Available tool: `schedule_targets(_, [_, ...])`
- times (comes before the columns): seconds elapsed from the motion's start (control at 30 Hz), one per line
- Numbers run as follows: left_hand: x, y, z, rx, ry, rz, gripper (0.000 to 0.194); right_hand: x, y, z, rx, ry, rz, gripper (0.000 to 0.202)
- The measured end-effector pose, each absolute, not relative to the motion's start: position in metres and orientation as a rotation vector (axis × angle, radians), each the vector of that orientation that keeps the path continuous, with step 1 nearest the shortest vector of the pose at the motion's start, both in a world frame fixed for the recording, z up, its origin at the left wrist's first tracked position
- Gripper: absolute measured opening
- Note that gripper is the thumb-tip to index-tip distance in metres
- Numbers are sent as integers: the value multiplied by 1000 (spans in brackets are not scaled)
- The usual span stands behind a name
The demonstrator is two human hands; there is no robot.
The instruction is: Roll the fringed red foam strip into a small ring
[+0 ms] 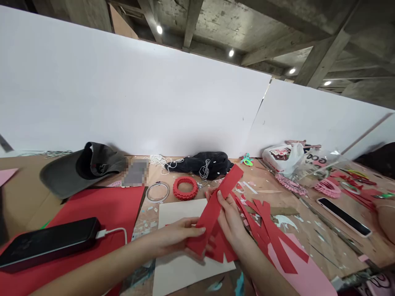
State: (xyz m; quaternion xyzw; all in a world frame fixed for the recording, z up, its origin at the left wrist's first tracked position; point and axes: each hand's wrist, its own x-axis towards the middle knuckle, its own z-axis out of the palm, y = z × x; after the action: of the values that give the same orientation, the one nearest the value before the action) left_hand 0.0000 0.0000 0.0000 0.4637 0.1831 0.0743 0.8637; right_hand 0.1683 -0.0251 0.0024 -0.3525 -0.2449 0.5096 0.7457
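A wide red paper strip (215,209) slants up and away between my two hands, over a white sheet (173,269). My left hand (182,235) pinches its lower end, thumb on top. Farther up the strip, my right hand (227,211) grips it with the thumb on top and fingers behind. Beneath the hands lies more red paper (224,244), partly hidden by them. Several cut red strips (273,234) cross one another to the right, over pink paper (304,273). Beyond the white sheet sits a zigzag-edged red ring (185,188), with a pale ring (157,192) beside it.
On the left are a grey cap (83,168), a black power bank (51,244) with a white cable, and red sheets (108,207). Black cloth (203,164) lies by the white wall panel. A phone (344,217), pink rings (327,188) and another person's hand (387,220) are at right.
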Motion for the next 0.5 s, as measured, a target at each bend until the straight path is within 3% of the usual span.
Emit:
schedule_targets(0.13, [-2,8,0,875,448,302,36,163,-24,28,-707,-522,997,28])
schedule_targets(0.5, [-8,15,10,889,499,744,47,143,-19,43,-600,-626,1003,34])
